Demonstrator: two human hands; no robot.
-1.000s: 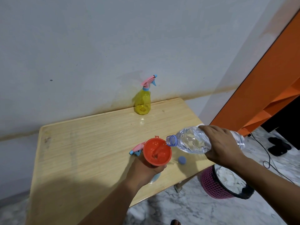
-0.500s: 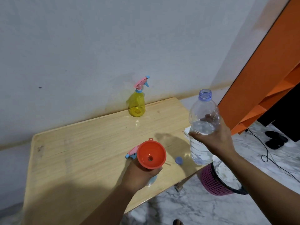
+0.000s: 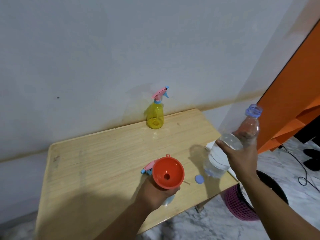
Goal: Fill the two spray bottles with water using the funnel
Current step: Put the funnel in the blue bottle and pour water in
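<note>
My left hand (image 3: 155, 193) grips a pale blue spray bottle (image 3: 168, 200), mostly hidden under an orange funnel (image 3: 168, 173) that sits in its neck. A pink and blue spray head (image 3: 148, 168) lies on the table just left of the funnel. My right hand (image 3: 242, 156) holds a clear water bottle (image 3: 232, 144) upright and uncapped, to the right of the funnel, its base near the table's right edge. Its blue cap (image 3: 199, 179) lies on the wooden table (image 3: 103, 161). A yellow spray bottle (image 3: 155, 116) with its spray head on stands at the back by the wall.
A pink mesh bin (image 3: 242, 203) with a black liner stands on the floor below the table's right corner. An orange cabinet (image 3: 290, 94) rises at the right, with a black cable (image 3: 301, 167) and dark shoes (image 3: 311, 160) on the marble floor.
The water bottle was tipped with its mouth at the funnel; my right hand has swung it upright and away to the right, then lowered it slightly. The left hand stays on the blue spray bottle.
</note>
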